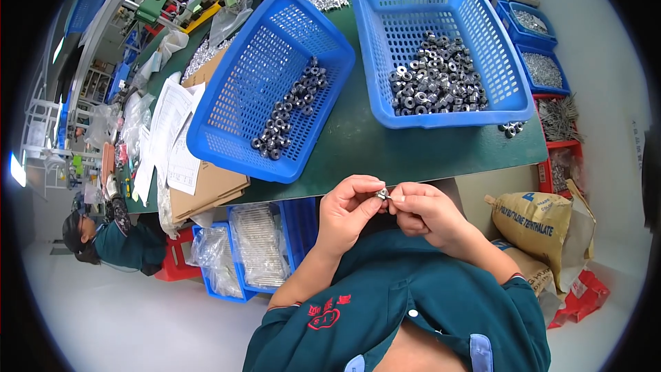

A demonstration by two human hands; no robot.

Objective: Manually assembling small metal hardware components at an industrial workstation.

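Note:
In front of my chest, my left hand [346, 212] pinches a small grey-and-black ring-shaped metal part [382, 194] between thumb and fingers. My right hand [428, 212] meets it from the other side, its fingertips closed at a thin dark piece against the part; its kind is too small to tell. Beyond my hands, a blue perforated basket [451, 122] on the right holds a large heap of similar parts [441, 76]. Tilted to the left, a second blue basket [231, 114] has a smaller scatter of them [292, 107].
The green table [427, 151] ends just beyond my hands. Loose parts [511, 129] lie by the right basket. Papers [169, 134] and cardboard [206, 189] lie at left. Blue bins [261, 244] stand below, sacks [533, 224] at right. Another person [127, 241] works far left.

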